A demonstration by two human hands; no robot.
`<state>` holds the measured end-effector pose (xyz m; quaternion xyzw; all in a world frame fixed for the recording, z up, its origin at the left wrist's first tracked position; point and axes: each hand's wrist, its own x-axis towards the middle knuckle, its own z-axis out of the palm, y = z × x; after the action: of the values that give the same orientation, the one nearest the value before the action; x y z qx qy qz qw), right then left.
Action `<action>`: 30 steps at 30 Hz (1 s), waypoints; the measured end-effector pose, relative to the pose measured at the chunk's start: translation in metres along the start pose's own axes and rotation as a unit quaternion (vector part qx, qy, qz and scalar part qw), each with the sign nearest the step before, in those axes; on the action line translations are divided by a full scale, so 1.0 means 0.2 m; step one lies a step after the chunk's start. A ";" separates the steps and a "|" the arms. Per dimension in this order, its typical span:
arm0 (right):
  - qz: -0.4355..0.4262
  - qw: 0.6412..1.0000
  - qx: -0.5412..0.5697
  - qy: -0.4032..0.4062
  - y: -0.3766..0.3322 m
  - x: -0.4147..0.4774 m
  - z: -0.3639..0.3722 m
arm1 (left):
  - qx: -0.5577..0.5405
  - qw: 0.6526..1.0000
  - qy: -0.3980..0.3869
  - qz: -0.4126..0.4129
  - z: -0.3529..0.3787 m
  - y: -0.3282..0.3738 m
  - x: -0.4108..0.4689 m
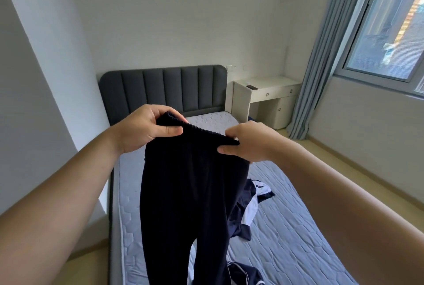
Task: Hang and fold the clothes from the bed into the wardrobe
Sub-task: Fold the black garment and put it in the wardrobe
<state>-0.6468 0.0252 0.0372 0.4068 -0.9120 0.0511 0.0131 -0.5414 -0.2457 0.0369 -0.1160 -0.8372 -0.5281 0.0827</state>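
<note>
We hold a pair of dark navy trousers up by the elastic waistband, in the air above the foot half of the bed. Our left hand curls its fingers over one end of the band, thumb pressed flat on the front. Our right hand pinches the other end between thumb and fingers. Both hands are closed on cloth, so neither is free.

Gripping at the waistband looks deliberate to us: the garment's own weight pulls the legs straight, which should let us line up the seams before folding or hanging.

The long axis runs vertically, waistband up and legs dropping toward the bed. The band slopes a little, higher at the left hand. The cuffs run out of view, so we cannot tell whether they touch the mattress.

On the bed behind the trousers lies a crumpled navy and white garment, and a striped navy piece lies nearer the foot. We judge these are yet to be dealt with. The wardrobe is not in view. A white desk stands beside the head of the bed.
</note>
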 end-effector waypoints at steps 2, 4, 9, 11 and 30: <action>0.004 1.000 -0.007 -0.025 -0.03 -0.01 -0.02 | -0.015 1.000 -0.002 -0.007 0.01 -0.01 -0.01; 0.007 0.999 -0.027 -0.039 -0.05 -0.01 -0.03 | -0.037 0.999 -0.006 -0.017 0.01 -0.02 -0.03; 0.014 0.998 -0.026 -0.048 -0.10 -0.02 -0.03 | -0.044 0.999 -0.006 -0.022 0.03 -0.01 -0.04; 0.028 0.997 -0.062 -0.038 -0.12 -0.01 -0.04 | -0.057 0.998 -0.020 -0.024 0.05 0.00 -0.04; -0.219 0.953 0.081 0.192 -0.21 -0.18 0.05 | 0.014 0.998 -0.029 -0.049 0.11 -0.10 -0.11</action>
<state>-0.5916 0.0230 0.0275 0.5783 -0.7739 0.1977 0.1659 -0.5258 -0.2353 0.0046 -0.0888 -0.8511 -0.5164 0.0334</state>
